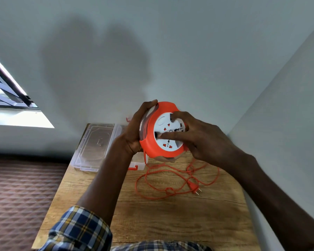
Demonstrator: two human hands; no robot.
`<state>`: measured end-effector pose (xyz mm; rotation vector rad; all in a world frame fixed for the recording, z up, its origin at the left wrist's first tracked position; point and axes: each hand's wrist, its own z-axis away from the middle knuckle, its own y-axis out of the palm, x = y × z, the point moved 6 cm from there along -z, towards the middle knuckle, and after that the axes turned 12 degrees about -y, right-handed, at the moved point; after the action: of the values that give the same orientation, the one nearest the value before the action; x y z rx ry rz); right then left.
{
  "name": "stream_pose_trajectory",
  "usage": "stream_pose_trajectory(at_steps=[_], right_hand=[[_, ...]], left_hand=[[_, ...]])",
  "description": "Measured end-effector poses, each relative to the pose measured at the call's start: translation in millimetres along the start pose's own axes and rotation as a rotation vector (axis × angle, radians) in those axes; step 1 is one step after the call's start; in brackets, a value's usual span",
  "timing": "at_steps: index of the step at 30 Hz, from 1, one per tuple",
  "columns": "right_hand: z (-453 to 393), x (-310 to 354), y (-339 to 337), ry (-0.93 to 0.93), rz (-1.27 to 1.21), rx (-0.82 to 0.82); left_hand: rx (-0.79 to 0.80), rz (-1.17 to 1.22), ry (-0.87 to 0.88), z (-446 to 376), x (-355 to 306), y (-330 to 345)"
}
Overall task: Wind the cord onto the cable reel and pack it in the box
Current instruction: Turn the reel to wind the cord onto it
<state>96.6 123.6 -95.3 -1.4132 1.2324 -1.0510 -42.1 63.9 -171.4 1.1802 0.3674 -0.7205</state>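
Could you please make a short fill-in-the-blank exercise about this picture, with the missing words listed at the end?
1. The left hand grips the rim of the orange cable ____.
2. The loose cord lies on the wooden ____.
3. The right hand's fingers touch the reel's ____ socket face.
4. The clear plastic box has its lid ____.

Missing words: reel; table; white; open
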Motion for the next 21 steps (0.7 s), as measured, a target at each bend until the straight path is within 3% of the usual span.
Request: stream_pose_trajectory(at_steps=[7, 9, 12, 14, 17, 21], right_hand=[[0.1, 2.8, 6.7, 0.006, 0.125, -0.078], [1.4, 2.8, 6.6, 0.165, 0.061, -0.203], [10.2, -2.2, 17.7, 0.594, -0.324, -0.468], [10.7, 1.1, 27.0, 0.7, -0.444, -0.535], [9.3, 11.3, 25.6, 0.612, -0.269, -0.426], [7.5, 18.0, 2.5, 0.303, -0.05, -0.379]], left_hand=[[-0.015, 0.001, -0.023, 0.5, 4.3, 4.0], [-0.01, 0.007, -0.001, 0.3, 3.0, 6.3], [-0.002, 0.014, 0.027, -0.5, 0.0, 9.1], [-0.01, 0.015, 0.037, 0.2, -0.3, 8.6], [-0.032, 0.004, 0.035, 2.7, 1.3, 5.8], [-0.024, -0.005, 0.005, 5.4, 0.1, 2.7]])
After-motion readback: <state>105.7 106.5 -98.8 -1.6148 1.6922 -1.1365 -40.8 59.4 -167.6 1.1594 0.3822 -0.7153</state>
